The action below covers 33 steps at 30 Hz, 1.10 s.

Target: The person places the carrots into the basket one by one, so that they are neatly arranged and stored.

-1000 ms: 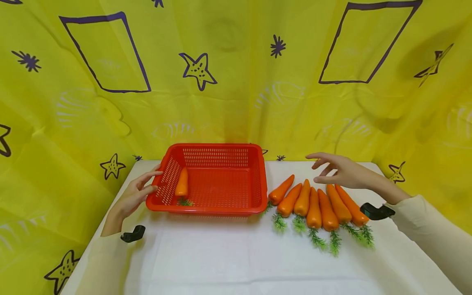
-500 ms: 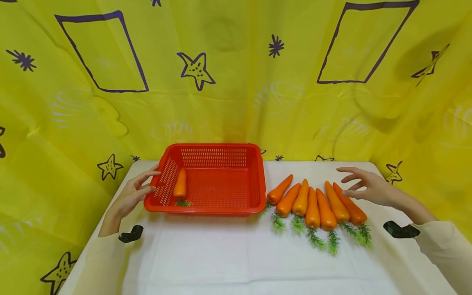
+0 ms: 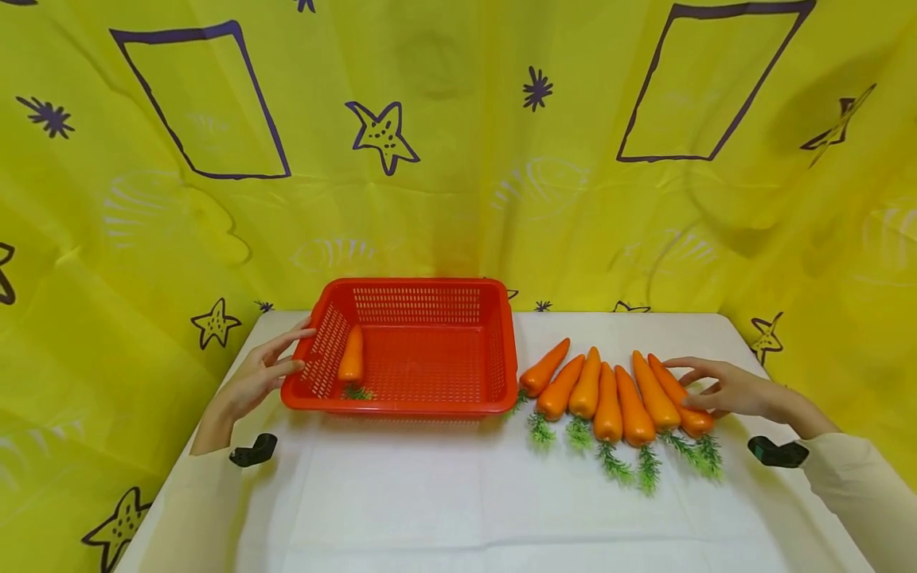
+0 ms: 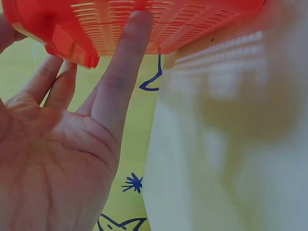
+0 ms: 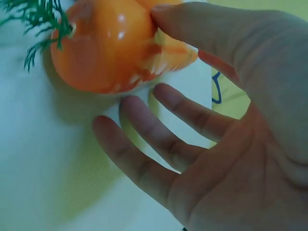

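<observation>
A red perforated plastic basket (image 3: pixel 423 406) sits on the table's left part, with one carrot (image 3: pixel 351 358) with green leaves inside. My left hand (image 3: pixel 251 378) rests against its left side; in the left wrist view, one straight finger (image 4: pixel 120 72) touches the slotted wall. Right of the basket, several carrots (image 3: pixel 607 406) lie side by side, leafy ends toward me. My right hand (image 3: pixel 738 390) is at the rightmost carrot (image 3: pixel 691 418). In the right wrist view, the thumb (image 5: pixel 192 21) reaches over this carrot (image 5: pixel 106 53), while the other fingers (image 5: pixel 139 115) spread loosely along its side.
A white cloth covers the table (image 3: pixel 458 493). Behind and beside it hangs a yellow curtain (image 3: pixel 458 159) with star drawings. A dark wrist device (image 3: pixel 778 452) shows at the right sleeve, and another wrist device (image 3: pixel 254 450) at the left.
My right hand has moved right from above the carrots, then down to the rightmost one. The left hand stays at the basket; carrots and basket lie as before.
</observation>
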Each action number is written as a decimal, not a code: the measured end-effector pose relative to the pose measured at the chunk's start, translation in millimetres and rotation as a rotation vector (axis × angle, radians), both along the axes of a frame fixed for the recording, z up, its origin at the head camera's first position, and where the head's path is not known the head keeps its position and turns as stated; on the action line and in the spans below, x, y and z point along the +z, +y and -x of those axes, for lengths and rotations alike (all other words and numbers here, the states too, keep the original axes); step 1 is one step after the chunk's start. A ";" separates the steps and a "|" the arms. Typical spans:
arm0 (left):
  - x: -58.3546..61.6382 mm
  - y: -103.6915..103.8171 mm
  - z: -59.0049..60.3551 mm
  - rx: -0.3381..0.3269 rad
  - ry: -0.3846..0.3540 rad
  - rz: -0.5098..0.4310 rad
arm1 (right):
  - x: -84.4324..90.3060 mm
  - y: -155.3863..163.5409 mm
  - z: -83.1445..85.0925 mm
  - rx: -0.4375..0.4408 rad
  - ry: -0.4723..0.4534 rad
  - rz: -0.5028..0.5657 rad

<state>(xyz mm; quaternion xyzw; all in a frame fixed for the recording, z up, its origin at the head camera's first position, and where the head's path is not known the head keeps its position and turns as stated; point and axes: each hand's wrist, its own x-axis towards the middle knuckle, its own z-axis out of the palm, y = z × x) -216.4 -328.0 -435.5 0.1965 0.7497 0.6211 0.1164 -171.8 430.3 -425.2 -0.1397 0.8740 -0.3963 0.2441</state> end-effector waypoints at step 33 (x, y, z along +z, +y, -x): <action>1.1 1.5 1.2 0.008 -0.009 -0.005 | -3.2 -7.4 4.1 -0.035 -0.099 -0.011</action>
